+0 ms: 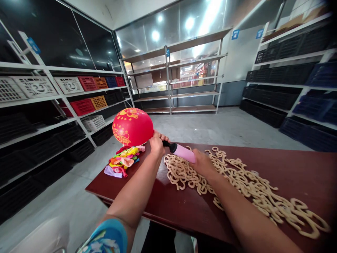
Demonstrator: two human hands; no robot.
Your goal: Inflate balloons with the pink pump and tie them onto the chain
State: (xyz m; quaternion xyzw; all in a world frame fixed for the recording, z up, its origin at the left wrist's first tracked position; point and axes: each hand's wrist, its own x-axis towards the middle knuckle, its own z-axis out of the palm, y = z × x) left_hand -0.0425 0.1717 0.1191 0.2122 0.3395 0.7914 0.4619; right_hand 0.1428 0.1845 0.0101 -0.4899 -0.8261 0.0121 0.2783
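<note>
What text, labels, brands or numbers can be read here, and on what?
"4", apparently: blue wall sign right of the rear rack.
Too small or blurred: rack sign, far-right sign, far-left sign.
Red balloon: yellow print, no words I can make out.

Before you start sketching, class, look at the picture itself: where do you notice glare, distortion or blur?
Head view: white glare spots and a bright streak on the back glass panels; head view: soft sheen on the dark red table; head view: wide-angle stretch, with the left shelving leaning; head view: blue crates smeared at the right edge, the red balloon clearer.
</note>
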